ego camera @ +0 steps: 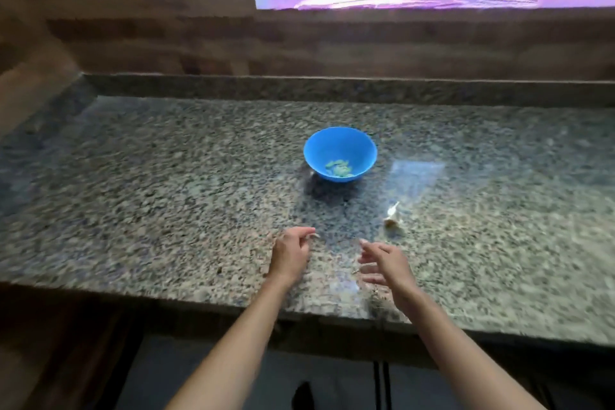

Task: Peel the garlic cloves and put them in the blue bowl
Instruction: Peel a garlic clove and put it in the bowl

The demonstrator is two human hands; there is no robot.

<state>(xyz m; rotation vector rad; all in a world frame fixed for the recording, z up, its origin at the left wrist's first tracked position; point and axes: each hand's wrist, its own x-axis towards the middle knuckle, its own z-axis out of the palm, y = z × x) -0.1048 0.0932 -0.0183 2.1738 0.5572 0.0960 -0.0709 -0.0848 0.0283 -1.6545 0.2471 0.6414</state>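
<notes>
Our left hand (291, 253) pinches a small pale scrap (313, 236); right hand (382, 263) spread.
Between cloves, we judge; next, grasp the whitish garlic piece (392, 217) far-right.

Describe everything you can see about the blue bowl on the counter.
The blue bowl is round, smooth and bright, plastic by its look. It stands upright on the speckled stone counter, about mid-counter. A few pale peeled garlic cloves lie at its bottom. A dark shadow falls on its near side. Neither the left hand nor the right hand touches it.
</notes>
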